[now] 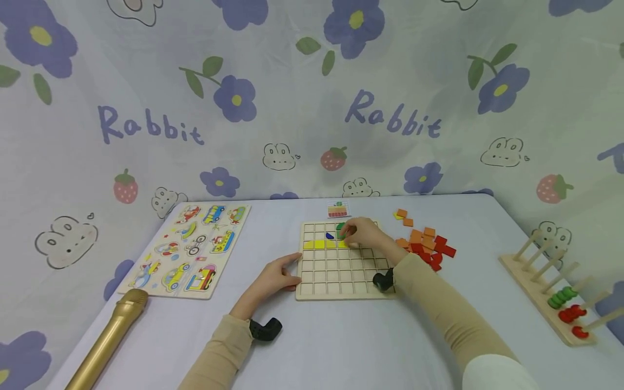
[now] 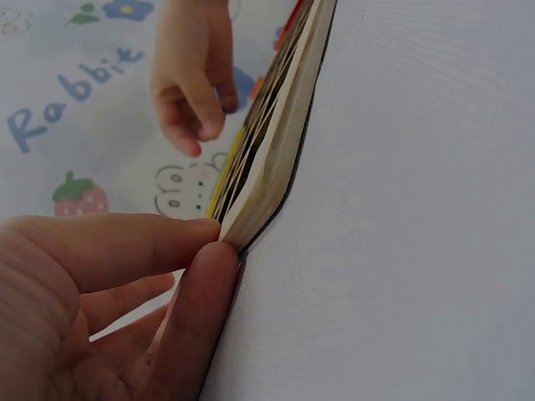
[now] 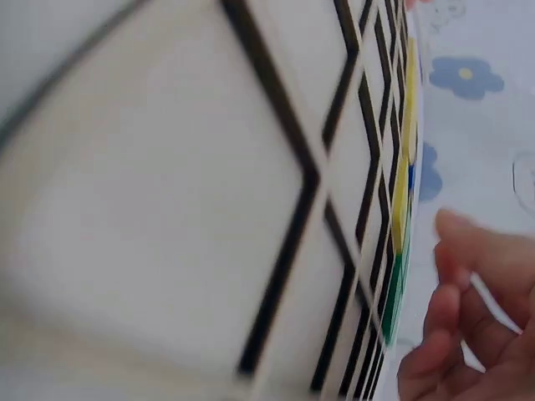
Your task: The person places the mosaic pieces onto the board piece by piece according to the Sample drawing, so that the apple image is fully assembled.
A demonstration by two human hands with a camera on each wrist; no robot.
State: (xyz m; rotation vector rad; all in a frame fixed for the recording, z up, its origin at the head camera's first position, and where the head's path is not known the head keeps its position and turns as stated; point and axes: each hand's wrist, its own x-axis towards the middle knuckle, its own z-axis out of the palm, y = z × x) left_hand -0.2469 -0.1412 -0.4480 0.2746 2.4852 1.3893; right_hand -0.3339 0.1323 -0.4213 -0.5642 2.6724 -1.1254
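Flowered cloth (image 1: 292,103) backs a white table (image 1: 351,346), relaxed left hand (image 1: 272,277) touching the board (image 1: 339,273), half-curled right hand (image 1: 365,234) empty.

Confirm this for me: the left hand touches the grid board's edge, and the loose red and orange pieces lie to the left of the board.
Wrong side: the loose red and orange pieces lie to the right of the grid board, as the head view shows. The left hand does touch its edge.

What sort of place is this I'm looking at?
Probably a play or learning corner, though I can't tell which building. The signs are a picture puzzle, a wooden grid board and a hanging cloth printed with flowers and rabbits.
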